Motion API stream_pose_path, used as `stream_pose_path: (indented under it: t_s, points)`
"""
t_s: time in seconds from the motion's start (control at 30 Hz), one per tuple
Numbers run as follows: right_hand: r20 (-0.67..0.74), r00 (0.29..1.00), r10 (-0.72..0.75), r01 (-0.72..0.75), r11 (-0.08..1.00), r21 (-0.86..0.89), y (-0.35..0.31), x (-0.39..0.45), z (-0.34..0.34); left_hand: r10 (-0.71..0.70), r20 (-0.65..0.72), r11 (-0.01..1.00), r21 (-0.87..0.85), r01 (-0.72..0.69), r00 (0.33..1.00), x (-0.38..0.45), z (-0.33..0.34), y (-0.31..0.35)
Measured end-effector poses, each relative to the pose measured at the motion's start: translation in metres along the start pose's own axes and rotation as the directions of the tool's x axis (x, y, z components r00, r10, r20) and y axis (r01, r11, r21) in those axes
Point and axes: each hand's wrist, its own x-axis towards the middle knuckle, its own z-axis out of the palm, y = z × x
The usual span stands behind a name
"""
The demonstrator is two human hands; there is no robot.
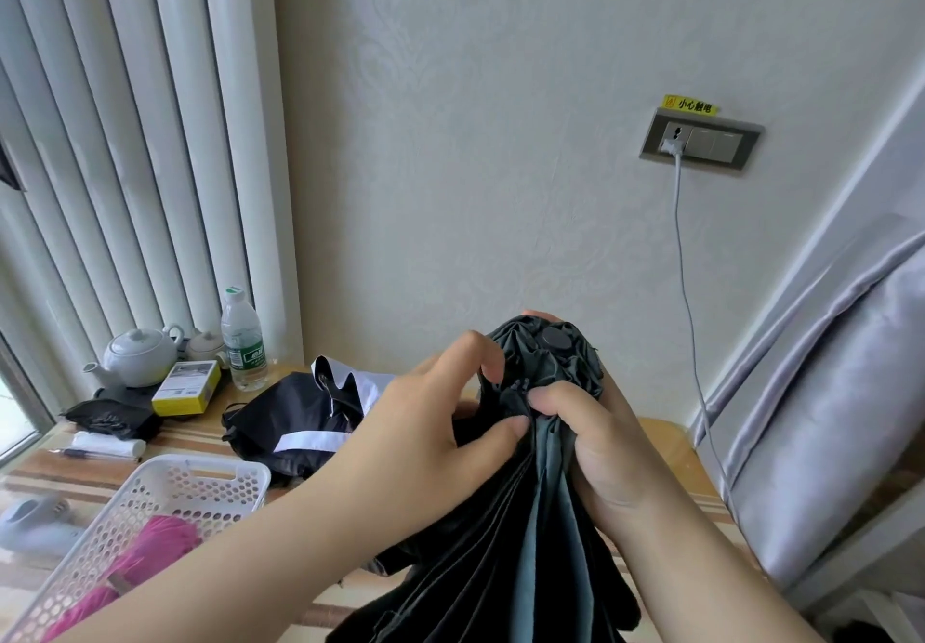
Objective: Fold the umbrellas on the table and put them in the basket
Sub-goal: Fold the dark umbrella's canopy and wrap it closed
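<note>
With the right hand [600, 447] gripping the dark umbrella [530, 517] just below its cap, the left hand's [440, 422] pinching fingers [493, 359] should gather each pleat flat toward that grip.

The umbrella [530, 507] I grip is black with grey-teal panels and a black round cap. Left of it lies a black umbrella [300, 422] with a white band. Nearer me on that side, the basket [165, 497] is white, holed in a honeycomb pattern, holding a pink umbrella [150, 550]. Beyond sit a white teapot [137, 354] and a yellow box [186, 388]. The table [65, 472] is striped brown and cream.
</note>
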Motion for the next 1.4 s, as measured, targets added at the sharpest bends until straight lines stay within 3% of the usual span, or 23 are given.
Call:
stream_pose_path:
  t_s: [0.2, 0.33, 0.43, 0.5, 0.57, 0.67, 0.73, 0.83, 1.1, 1.27, 1.4]
  points:
    - [-0.074, 0.997, -0.012, 0.009, 0.999, -0.042, 0.001, 0.002, 0.005, -0.145, -0.184, 0.989, -0.046, 0.139, 0.972, 0.007, 0.003, 0.011]
    - [-0.132, 0.991, 0.002, -0.005, 1.000, -0.024, -0.002, 0.000, 0.007, -0.177, -0.159, 0.982, -0.089, 0.165, 0.971, 0.007, -0.002, 0.005]
    - [-0.169, 0.985, 0.033, -0.028, 0.999, 0.035, -0.008, -0.003, -0.001, -0.267, -0.115, 0.934, -0.275, 0.228, 0.957, 0.009, -0.014, -0.012]
    - [-0.173, 0.983, 0.059, -0.053, 0.998, 0.043, -0.011, -0.005, -0.005, -0.282, -0.144, 0.934, -0.266, 0.238, 0.948, 0.012, -0.018, -0.018]
    - [-0.172, 0.982, 0.074, -0.072, 0.997, 0.015, -0.012, -0.005, -0.005, -0.199, -0.254, 0.977, -0.124, 0.173, 0.946, 0.012, -0.017, -0.016]
    - [-0.165, 0.985, 0.057, -0.055, 0.998, 0.016, -0.010, -0.003, 0.001, 0.122, -0.414, 0.989, 0.125, -0.077, 0.902, 0.006, -0.018, 0.004]
    - [-0.161, 0.986, 0.043, -0.038, 0.999, 0.036, -0.008, -0.003, 0.003, 0.260, -0.335, 0.937, 0.316, -0.152, 0.906, 0.005, -0.013, 0.014]
    - [-0.102, 0.994, 0.025, -0.019, 0.998, 0.058, -0.008, -0.004, 0.006, 0.175, -0.251, 0.897, 0.438, -0.049, 0.952, 0.012, -0.006, 0.016]
    - [-0.122, 0.992, 0.045, -0.044, 0.999, 0.009, -0.010, -0.007, 0.003, -0.053, -0.220, 0.981, 0.170, 0.092, 0.974, 0.020, -0.019, 0.012]
    - [-0.097, 0.993, 0.071, -0.062, 0.994, 0.092, -0.014, -0.008, 0.007, -0.077, -0.138, 0.975, 0.196, 0.103, 0.987, 0.018, -0.024, 0.008]
    - [-0.102, 0.993, 0.064, -0.057, 0.996, 0.067, -0.011, -0.006, 0.005, -0.094, -0.158, 0.982, 0.149, 0.118, 0.983, 0.020, -0.028, 0.005]
